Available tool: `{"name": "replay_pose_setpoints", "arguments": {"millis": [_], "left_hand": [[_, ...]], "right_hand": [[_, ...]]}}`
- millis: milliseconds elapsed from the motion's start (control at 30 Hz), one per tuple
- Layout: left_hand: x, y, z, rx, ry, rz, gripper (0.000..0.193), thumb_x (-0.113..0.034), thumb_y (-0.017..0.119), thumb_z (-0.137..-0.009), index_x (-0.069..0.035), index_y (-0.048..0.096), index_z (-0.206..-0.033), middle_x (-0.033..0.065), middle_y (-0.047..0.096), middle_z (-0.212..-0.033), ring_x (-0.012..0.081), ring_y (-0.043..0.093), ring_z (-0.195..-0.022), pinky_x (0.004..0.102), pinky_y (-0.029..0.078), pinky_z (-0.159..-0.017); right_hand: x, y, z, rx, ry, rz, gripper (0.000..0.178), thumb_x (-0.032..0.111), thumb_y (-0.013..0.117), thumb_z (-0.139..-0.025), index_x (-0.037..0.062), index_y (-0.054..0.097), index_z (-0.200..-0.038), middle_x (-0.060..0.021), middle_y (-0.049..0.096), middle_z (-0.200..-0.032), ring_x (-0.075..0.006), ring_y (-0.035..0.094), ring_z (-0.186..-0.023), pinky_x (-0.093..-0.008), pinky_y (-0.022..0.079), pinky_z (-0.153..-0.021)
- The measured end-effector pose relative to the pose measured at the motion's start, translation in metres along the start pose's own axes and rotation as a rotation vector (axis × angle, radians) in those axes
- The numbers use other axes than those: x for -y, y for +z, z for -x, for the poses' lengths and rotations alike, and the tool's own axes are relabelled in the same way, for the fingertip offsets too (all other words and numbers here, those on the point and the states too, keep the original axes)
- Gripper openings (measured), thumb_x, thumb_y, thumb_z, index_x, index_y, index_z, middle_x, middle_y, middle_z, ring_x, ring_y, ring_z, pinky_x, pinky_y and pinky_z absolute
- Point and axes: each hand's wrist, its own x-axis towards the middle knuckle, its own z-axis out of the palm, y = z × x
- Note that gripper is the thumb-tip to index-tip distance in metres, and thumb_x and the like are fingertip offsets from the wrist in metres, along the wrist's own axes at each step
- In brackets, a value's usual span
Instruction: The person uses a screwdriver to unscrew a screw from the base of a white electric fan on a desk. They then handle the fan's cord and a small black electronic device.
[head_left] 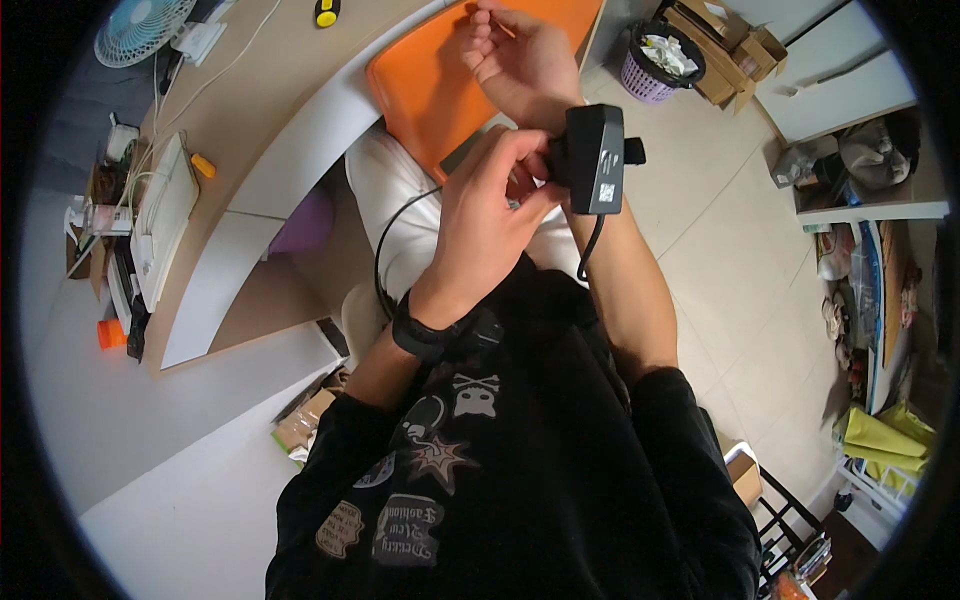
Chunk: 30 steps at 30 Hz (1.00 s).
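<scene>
My left hand (487, 222) is closed, its thumb and fingers pinching the black strap at the inner side of my right wrist. A black box-shaped device (594, 160) with a cable sits on that wrist, and a strap end sticks out past its far side. My right hand (528, 68) is turned palm up with loosely curled fingers and holds nothing. It hovers over an orange panel (420, 90) with a rounded corner. Around my left wrist is another black band (425, 335), with a dark device partly hidden under the wrist.
A curved desk (250, 110) at the left carries a fan (140, 28), cables, a yellow-and-black object (327, 12) and a white case. At the far right stand a purple basket (650, 82) and cardboard boxes (735, 50). Shelves with shoes line the right side.
</scene>
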Motion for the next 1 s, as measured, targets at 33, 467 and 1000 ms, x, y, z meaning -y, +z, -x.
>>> {"name": "replay_pose_setpoints", "arguments": {"millis": [33, 467, 1000], "left_hand": [[-0.001, 0.001, 0.001, -0.005, -0.005, -0.022, 0.038, 0.002, 0.078, -0.076, -0.001, 0.058, -0.109, 0.0071, 0.058, -0.086, 0.0164, 0.059, -0.070, 0.0280, 0.051, -0.062], [-0.002, 0.013, -0.001, -0.034, 0.057, -0.071, 0.031, 0.000, 0.077, -0.078, -0.003, 0.061, -0.105, 0.0040, 0.056, -0.088, 0.0137, 0.056, -0.072, 0.0262, 0.048, -0.064], [0.015, 0.027, 0.017, 0.475, -0.390, 0.731, 0.038, -0.017, 0.077, -0.083, 0.005, 0.066, -0.112, 0.0052, 0.069, -0.101, 0.0113, 0.062, -0.099, 0.0252, 0.046, -0.090]], "right_hand": [[-0.003, -0.005, -0.002, 0.021, -0.016, -0.014, 0.012, 0.010, 0.053, -0.095, 0.0010, 0.061, -0.097, -0.0063, 0.060, -0.080, -0.0165, 0.058, -0.073, -0.0275, 0.051, -0.070], [0.029, -0.032, 0.015, 0.070, -0.046, -0.407, 0.017, 0.011, 0.047, -0.098, -0.0039, 0.056, -0.099, -0.0097, 0.060, -0.080, -0.0180, 0.055, -0.071, -0.0293, 0.047, -0.068], [0.042, 0.000, 0.047, 0.143, -0.159, -0.724, 0.012, 0.006, 0.045, -0.098, -0.0041, 0.052, -0.100, -0.0056, 0.049, -0.081, -0.0142, 0.046, -0.072, -0.0270, 0.041, -0.068]]}}
